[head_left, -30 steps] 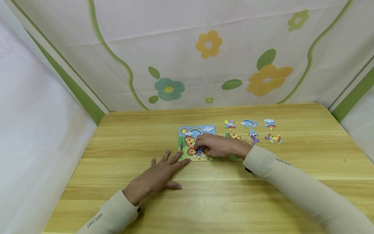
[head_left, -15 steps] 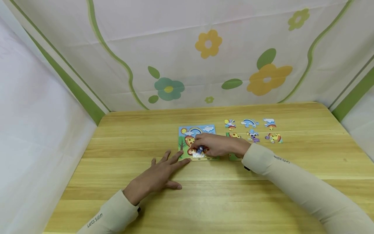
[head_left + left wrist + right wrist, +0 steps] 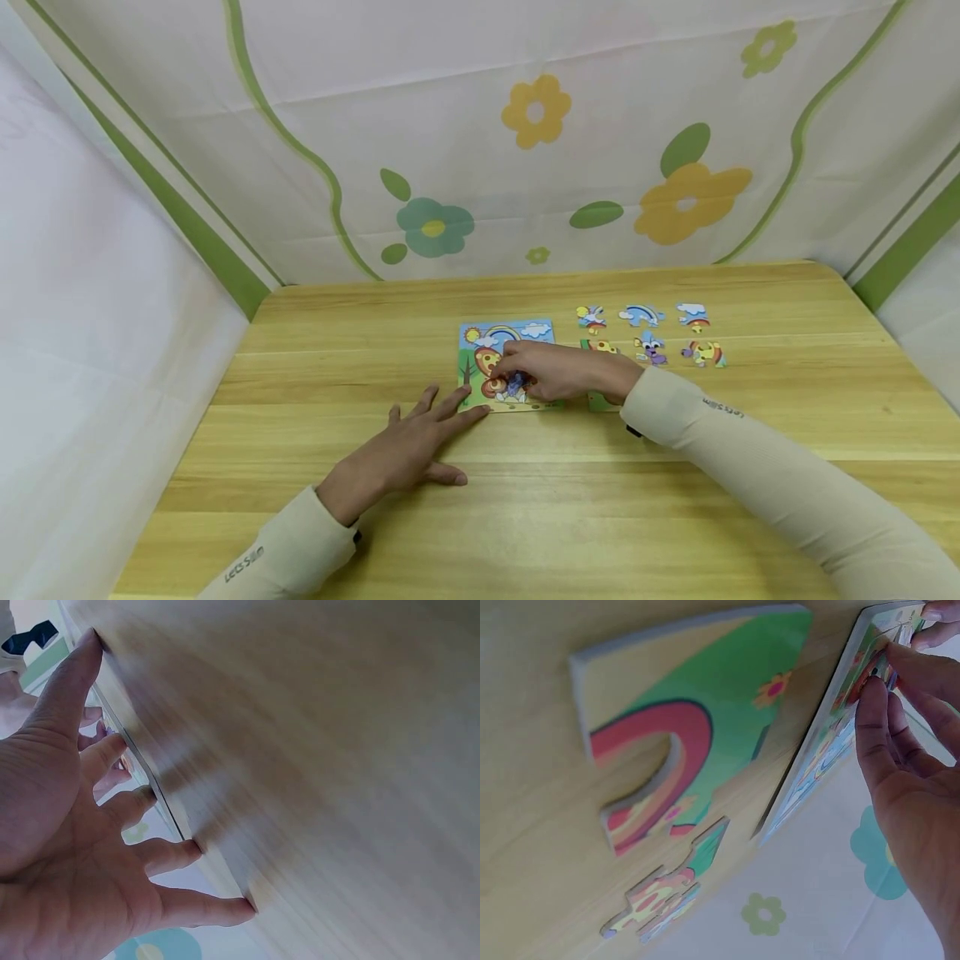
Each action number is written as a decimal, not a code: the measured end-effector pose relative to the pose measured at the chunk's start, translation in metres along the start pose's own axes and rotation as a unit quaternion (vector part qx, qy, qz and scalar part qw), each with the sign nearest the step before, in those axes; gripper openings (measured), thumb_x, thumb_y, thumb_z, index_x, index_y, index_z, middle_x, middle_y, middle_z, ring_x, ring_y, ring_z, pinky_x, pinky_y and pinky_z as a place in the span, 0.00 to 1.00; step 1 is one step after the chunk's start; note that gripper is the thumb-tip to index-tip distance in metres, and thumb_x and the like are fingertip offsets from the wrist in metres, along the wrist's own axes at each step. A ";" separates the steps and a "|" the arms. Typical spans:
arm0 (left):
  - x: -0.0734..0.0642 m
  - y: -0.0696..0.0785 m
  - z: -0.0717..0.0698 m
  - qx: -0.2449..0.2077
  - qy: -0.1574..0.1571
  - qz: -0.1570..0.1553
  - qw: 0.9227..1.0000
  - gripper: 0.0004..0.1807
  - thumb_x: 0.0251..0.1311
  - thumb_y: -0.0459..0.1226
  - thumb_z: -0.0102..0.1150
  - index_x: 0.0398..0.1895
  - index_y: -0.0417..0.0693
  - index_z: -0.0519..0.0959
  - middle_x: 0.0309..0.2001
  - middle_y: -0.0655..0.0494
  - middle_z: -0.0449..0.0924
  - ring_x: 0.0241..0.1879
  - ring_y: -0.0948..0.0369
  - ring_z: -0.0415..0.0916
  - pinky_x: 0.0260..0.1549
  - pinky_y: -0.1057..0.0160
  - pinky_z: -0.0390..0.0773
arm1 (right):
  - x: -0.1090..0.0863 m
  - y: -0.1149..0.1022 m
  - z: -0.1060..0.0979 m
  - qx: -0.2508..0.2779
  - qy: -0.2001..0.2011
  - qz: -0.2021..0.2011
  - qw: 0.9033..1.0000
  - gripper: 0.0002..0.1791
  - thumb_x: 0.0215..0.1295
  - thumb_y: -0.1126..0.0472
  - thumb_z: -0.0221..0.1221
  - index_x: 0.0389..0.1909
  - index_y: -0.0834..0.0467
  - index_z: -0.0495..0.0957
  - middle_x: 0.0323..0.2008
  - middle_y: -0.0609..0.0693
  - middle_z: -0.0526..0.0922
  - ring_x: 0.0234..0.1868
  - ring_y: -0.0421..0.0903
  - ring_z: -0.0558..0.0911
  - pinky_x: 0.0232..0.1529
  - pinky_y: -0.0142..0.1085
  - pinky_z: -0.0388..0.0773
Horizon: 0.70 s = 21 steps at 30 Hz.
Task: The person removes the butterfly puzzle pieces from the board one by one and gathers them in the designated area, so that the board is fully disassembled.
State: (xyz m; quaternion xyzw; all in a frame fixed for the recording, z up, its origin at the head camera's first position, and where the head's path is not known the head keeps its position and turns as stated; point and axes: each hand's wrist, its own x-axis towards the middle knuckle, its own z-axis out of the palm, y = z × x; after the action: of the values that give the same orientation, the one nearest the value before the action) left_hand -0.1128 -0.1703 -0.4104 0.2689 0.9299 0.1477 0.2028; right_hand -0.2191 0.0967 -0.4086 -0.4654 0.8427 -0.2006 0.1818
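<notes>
Wooden counter (image 3: pixel 675 508) fills the foreground, backed by a flower-printed cloth wall (image 3: pixel 525 150). Nearest, the left hand (image 3: pixel 408 446) lies flat on the counter, fingers (image 3: pixel 172 855) spread and straight, holding nothing; its fingertips touch the near left corner of the puzzle board (image 3: pixel 480 337). Beyond it, the right hand (image 3: pixel 558 372) rests over the board, fingers (image 3: pixel 874 731) curled and pinching a small blue-purple puzzle piece (image 3: pixel 515 385) against the board's lower part. A green rainbow piece (image 3: pixel 697 742) lies just beside the board's right edge. Farther right, loose pieces (image 3: pixel 648 333) sit in two rows.
</notes>
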 end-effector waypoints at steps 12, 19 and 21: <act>-0.001 0.002 0.000 -0.005 0.002 0.009 1.000 0.47 0.64 0.56 0.68 0.84 0.68 0.58 0.87 0.54 0.44 0.83 0.33 0.40 0.61 0.13 0.54 | -0.018 -0.001 -0.009 0.028 0.025 0.023 0.999 0.29 0.67 0.76 0.60 0.69 0.59 0.77 0.59 0.54 0.78 0.54 0.47 0.79 0.53 0.42 0.80; -0.001 0.002 -0.001 -0.009 0.002 0.006 1.000 0.47 0.63 0.55 0.68 0.84 0.68 0.58 0.87 0.53 0.44 0.83 0.33 0.40 0.61 0.13 0.53 | -0.054 0.010 -0.021 0.046 0.058 0.059 0.996 0.31 0.67 0.78 0.58 0.71 0.60 0.75 0.56 0.54 0.78 0.46 0.45 0.80 0.45 0.35 0.83; -0.001 0.003 -0.001 -0.010 0.002 0.005 1.000 0.47 0.64 0.55 0.68 0.84 0.68 0.58 0.87 0.53 0.44 0.83 0.33 0.40 0.61 0.13 0.53 | -0.066 0.015 -0.024 0.047 0.069 0.072 0.994 0.32 0.66 0.79 0.57 0.71 0.60 0.75 0.53 0.52 0.78 0.44 0.45 0.80 0.42 0.34 0.82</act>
State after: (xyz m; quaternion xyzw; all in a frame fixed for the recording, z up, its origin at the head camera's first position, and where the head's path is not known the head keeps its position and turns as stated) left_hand -0.1111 -0.1692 -0.4083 0.2709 0.9276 0.1580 0.2032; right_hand -0.2084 0.1645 -0.3881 -0.3795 0.8743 -0.2574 0.1589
